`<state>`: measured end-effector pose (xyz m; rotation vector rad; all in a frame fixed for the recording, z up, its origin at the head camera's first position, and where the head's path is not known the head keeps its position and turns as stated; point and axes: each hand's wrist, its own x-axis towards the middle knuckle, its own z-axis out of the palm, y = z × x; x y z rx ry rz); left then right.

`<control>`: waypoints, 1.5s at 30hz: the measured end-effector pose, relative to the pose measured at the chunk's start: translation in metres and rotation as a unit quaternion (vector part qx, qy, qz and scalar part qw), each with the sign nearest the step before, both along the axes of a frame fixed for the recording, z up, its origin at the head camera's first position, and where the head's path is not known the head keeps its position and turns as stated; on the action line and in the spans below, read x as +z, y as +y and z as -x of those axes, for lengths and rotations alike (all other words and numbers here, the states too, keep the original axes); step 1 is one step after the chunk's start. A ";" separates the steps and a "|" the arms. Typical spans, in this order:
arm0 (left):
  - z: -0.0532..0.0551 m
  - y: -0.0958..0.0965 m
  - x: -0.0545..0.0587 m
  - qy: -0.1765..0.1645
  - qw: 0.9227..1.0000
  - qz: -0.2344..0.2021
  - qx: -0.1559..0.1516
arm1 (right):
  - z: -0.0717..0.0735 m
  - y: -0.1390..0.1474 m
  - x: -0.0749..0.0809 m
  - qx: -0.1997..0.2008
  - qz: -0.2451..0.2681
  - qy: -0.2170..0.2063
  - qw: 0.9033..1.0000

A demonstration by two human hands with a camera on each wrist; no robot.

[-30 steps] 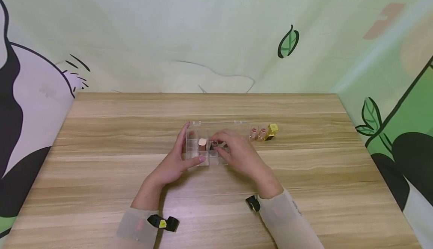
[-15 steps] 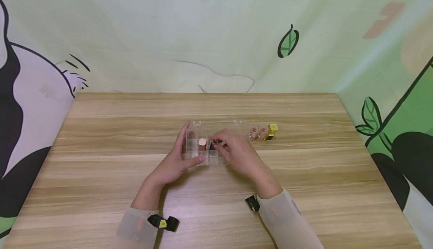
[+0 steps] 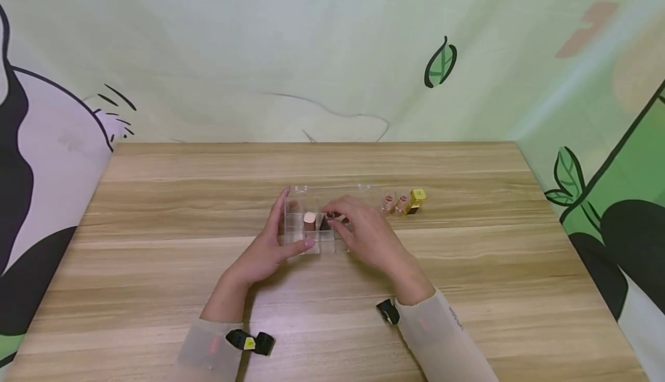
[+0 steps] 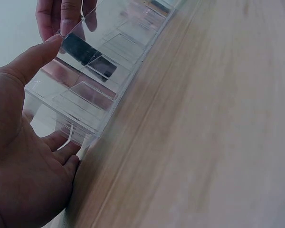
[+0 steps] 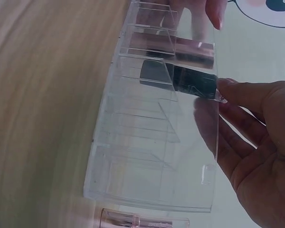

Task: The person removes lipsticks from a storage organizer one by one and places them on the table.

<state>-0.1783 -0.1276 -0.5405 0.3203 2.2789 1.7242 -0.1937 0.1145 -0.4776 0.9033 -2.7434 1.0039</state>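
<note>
A clear acrylic lipstick organizer [image 3: 328, 246] with several compartments stands on the wooden table. My left hand [image 3: 266, 253] grips its left end, thumb over the front and fingers around the far side. A dark lipstick tube [image 5: 183, 81] stands in one compartment; in the right wrist view its top end is between the thumb and fingers of my right hand [image 3: 371, 232]. Beside it, a pinkish-brown lipstick tube [image 3: 310, 221] with a pale top fills the neighbouring compartment to the left. In the left wrist view, the dark tube [image 4: 88, 54] shows through the clear wall.
Right of the organizer stand two small clear-and-pink lipsticks [image 3: 388, 203] and a gold lipstick tube [image 3: 418, 200] with a black base. The wooden table [image 3: 182, 186] reaches back to a printed cloth backdrop [image 3: 332, 53].
My right fingers shift very slightly at the top of the dark lipstick. The left hand and the organizer keep their place; the head view tilts a touch.
</note>
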 end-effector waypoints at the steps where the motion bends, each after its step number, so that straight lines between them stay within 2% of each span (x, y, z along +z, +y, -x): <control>1: 0.000 0.000 0.000 -0.001 1.000 -0.001 0.000 | 0.000 0.000 0.001 -0.001 0.001 -0.002 1.000; 25: 0.001 0.000 -0.001 -0.005 1.000 -0.009 0.002 | -0.006 0.005 0.021 0.011 0.052 0.002 0.999; 45: 0.001 0.000 0.001 -0.008 1.000 -0.005 0.004 | -0.008 0.014 0.032 0.003 0.053 0.021 0.998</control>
